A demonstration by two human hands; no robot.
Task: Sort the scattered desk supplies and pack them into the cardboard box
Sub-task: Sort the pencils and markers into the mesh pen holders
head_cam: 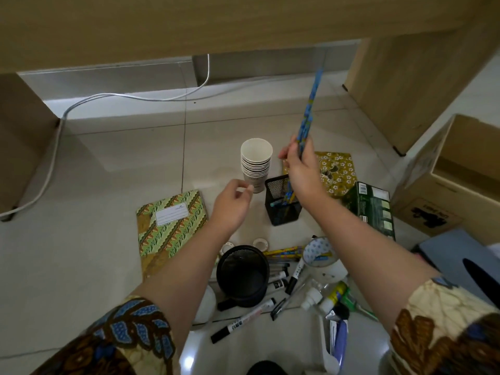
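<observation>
My right hand (301, 166) grips a bundle of blue patterned pencils (308, 109) pointing up and away, held just above a square black mesh pen holder (282, 203) with more pencils in it. My left hand (234, 201) hovers beside a stack of paper cups (255, 162), its fingers loosely curled and holding nothing. The open cardboard box (457, 174) stands at the right. A round black mesh cup (242, 274) lies near me among markers (243, 320), pencils (282, 251), tape rolls (259, 242) and glue (335, 293).
A green patterned notebook (170, 226) lies on the tiled floor at left, a yellow floral notebook (338, 169) behind the holder, a dark green packet (372, 208) by the box. Wooden desk legs (400, 85) flank the space, with a white cable (81, 104) at the back left.
</observation>
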